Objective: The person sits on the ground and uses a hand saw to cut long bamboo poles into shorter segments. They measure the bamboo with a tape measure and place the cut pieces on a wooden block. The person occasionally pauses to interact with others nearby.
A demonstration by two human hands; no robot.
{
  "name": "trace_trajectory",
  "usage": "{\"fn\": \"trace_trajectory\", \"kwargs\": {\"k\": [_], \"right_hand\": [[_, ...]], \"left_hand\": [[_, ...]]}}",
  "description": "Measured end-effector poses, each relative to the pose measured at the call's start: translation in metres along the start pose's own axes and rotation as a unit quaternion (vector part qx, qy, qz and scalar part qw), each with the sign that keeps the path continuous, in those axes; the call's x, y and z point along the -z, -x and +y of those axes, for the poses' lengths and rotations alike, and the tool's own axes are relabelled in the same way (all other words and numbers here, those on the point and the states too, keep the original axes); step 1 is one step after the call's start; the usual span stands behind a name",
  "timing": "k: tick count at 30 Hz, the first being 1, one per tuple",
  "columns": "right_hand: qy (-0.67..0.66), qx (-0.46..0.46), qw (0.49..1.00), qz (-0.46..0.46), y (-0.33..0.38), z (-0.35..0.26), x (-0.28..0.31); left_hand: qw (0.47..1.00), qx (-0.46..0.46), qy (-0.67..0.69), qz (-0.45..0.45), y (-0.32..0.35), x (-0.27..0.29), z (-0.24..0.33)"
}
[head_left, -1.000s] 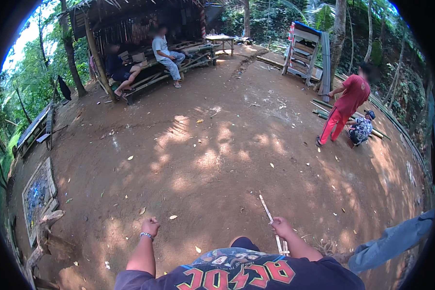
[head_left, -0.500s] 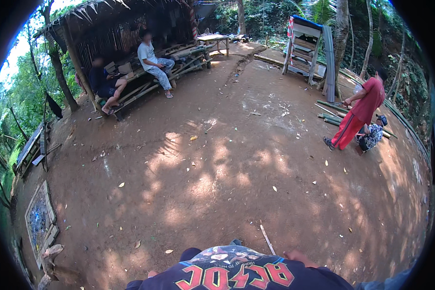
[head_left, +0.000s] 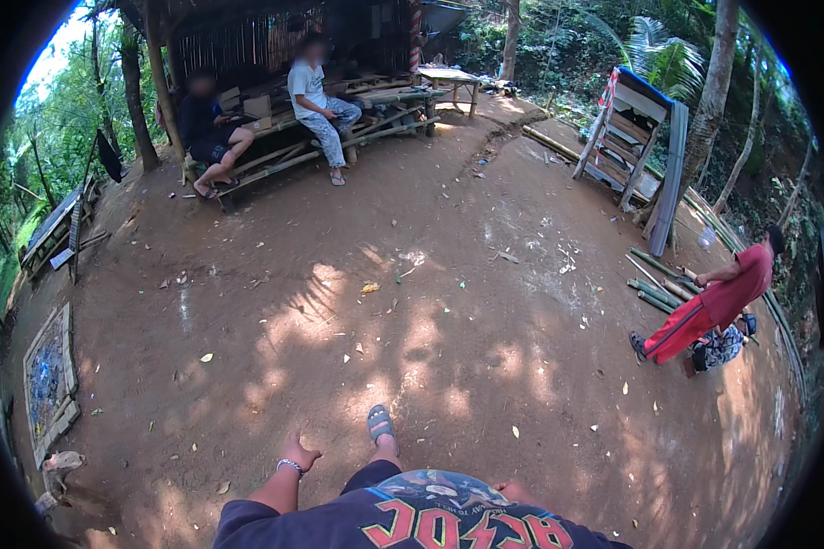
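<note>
My left hand (head_left: 300, 450) hangs out in front of me at the lower middle, above the bare dirt, with a bracelet on its wrist. Its thumb stands away from the fingers and it holds nothing. Beside it, my foot in a grey sandal (head_left: 381, 423) is set forward on the ground. Only a part of my right hand (head_left: 517, 492) shows past the edge of my dark printed shirt (head_left: 449, 522); its fingers are mostly hidden, so whether it holds anything cannot be made out.
Two people sit on a bamboo bench (head_left: 284, 163) under a hut at the back left. A person in red (head_left: 705, 306) stands at right beside a crouching person (head_left: 716, 349) and cut bamboo poles (head_left: 652, 295). A framed patch (head_left: 50, 380) and a stump (head_left: 62, 462) lie at left.
My left hand and sandalled foot have come into view. The pale stick near my right hand no longer shows. The view has shifted, and the hut and people appear further right.
</note>
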State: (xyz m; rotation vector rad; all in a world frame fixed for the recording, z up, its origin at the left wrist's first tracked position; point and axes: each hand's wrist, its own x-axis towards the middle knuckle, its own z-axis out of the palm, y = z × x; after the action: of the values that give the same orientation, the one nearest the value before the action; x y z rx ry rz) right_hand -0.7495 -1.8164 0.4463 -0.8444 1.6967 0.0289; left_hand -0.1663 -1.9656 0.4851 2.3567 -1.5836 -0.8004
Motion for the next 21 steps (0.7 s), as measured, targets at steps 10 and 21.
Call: {"fn": "trace_trajectory", "kwargs": {"k": [10, 21], "right_hand": [[-0.009, -0.062, 0.945, 0.320, -0.084, -0.099, 0.177], [0.082, 0.042, 0.993, 0.070, -0.277, -0.368, 0.353]], "left_hand": [[0.951, 0.041, -0.100, -0.289, -0.263, 0.008, 0.136], [0.964, 0.048, 0.020, -0.262, -0.520, 0.019, 0.388]]}}
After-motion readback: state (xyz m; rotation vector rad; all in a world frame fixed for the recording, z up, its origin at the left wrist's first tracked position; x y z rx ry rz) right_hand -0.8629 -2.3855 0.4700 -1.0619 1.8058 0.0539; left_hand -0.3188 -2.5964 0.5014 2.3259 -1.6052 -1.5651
